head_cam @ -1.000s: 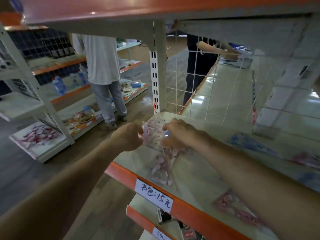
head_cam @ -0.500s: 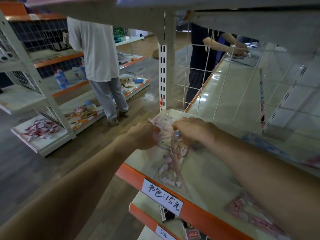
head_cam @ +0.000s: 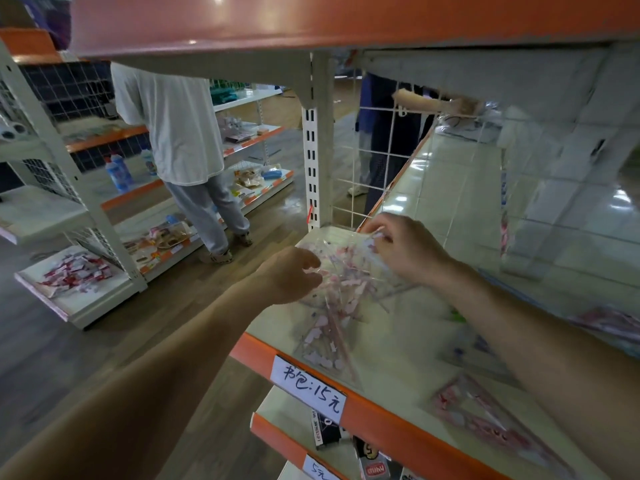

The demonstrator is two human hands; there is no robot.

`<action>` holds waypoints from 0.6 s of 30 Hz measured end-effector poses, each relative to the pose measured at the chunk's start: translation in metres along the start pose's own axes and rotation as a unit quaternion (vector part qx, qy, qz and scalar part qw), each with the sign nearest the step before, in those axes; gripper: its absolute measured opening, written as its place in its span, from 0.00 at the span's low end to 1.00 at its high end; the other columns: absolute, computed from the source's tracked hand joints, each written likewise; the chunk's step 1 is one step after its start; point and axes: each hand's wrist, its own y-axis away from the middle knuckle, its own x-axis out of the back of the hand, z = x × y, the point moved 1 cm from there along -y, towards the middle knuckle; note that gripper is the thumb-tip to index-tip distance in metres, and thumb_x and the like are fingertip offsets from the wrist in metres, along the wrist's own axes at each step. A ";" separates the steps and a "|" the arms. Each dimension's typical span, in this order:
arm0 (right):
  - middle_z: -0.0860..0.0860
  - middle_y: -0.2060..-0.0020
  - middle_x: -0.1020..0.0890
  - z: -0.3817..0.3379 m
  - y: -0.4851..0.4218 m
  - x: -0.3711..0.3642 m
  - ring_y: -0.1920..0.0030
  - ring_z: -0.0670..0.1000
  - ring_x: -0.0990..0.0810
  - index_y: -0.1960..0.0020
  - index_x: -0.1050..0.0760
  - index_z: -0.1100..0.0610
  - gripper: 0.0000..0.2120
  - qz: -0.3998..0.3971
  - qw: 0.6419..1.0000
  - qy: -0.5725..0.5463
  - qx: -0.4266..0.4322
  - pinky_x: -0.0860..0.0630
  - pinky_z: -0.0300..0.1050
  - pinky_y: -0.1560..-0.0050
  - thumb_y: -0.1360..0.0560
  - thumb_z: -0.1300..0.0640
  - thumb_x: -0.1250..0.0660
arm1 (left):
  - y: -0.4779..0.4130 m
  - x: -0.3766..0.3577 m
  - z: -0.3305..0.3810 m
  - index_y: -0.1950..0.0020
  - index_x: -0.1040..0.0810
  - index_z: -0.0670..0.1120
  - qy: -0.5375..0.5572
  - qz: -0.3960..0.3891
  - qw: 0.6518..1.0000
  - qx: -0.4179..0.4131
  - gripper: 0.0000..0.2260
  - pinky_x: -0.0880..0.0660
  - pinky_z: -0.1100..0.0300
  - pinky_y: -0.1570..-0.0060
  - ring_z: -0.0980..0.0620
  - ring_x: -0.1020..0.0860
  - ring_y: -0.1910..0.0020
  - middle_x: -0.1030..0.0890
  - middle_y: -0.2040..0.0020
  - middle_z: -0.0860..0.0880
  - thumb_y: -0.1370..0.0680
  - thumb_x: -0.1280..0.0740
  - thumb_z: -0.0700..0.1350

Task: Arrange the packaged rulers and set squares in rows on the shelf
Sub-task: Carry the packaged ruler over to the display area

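Observation:
A clear ruler packet [head_cam: 341, 271] with pink print lies at the left end of the white shelf [head_cam: 398, 344]. My left hand [head_cam: 289, 273] pinches its left edge. My right hand [head_cam: 403, 249] grips its far right corner. Directly in front of it a second pink-printed packet [head_cam: 327, 341] rests flat, reaching toward the orange shelf lip. A red set square packet [head_cam: 485, 417] lies near the front edge to the right. Another pink packet [head_cam: 609, 322] shows blurred at the far right.
A handwritten price label [head_cam: 308, 384] sticks to the orange lip. A white upright post [head_cam: 317, 143] and wire mesh [head_cam: 381, 150] bound the shelf's left and back. The upper shelf [head_cam: 311, 22] hangs low overhead. A person in a white shirt [head_cam: 173, 126] stands in the aisle.
My hands have spread apart along the packet at the shelf's back left. The right hand has shifted toward the far corner, and the view has come closer.

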 end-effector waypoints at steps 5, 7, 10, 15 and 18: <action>0.58 0.53 0.18 0.001 0.038 0.034 0.57 0.50 0.16 0.51 0.26 0.57 0.07 -0.001 0.854 -0.498 -0.148 0.19 0.47 0.53 0.22 0.68 0.39 | 0.012 -0.014 0.050 0.46 0.19 0.44 0.315 -0.009 0.949 0.009 0.07 0.27 0.57 0.50 0.49 0.21 0.52 0.18 0.52 0.46 0.22 0.33 0.43; 0.58 0.54 0.17 0.006 0.052 0.044 0.57 0.51 0.16 0.49 0.25 0.59 0.07 0.006 0.815 -0.555 -0.167 0.19 0.46 0.54 0.22 0.68 0.39 | 0.018 -0.023 0.070 0.49 0.20 0.42 0.407 -0.052 0.912 -0.017 0.06 0.26 0.54 0.48 0.47 0.20 0.53 0.17 0.52 0.43 0.22 0.34 0.43; 0.56 0.58 0.15 0.025 0.075 0.062 0.58 0.51 0.16 0.50 0.23 0.59 0.05 0.030 0.819 -0.542 -0.187 0.19 0.46 0.54 0.22 0.65 0.38 | 0.020 -0.036 0.097 0.54 0.19 0.43 0.464 -0.042 0.884 -0.030 0.04 0.24 0.53 0.48 0.48 0.20 0.59 0.16 0.60 0.45 0.23 0.33 0.41; 0.51 0.65 0.15 0.067 0.118 0.080 0.63 0.48 0.17 0.55 0.18 0.57 0.05 0.190 0.839 -0.476 -0.182 0.19 0.42 0.58 0.25 0.64 0.32 | 0.020 -0.067 0.134 0.54 0.19 0.43 0.544 0.007 0.839 0.016 0.03 0.24 0.58 0.57 0.51 0.22 0.64 0.19 0.63 0.47 0.23 0.33 0.39; 0.43 0.68 0.16 0.090 0.135 0.078 0.63 0.44 0.19 0.60 0.19 0.48 0.12 0.357 0.872 -0.323 -0.090 0.21 0.41 0.56 0.26 0.65 0.31 | 0.024 -0.091 0.159 0.49 0.19 0.42 0.561 0.014 0.828 0.011 0.05 0.24 0.56 0.56 0.49 0.21 0.61 0.18 0.58 0.45 0.23 0.33 0.40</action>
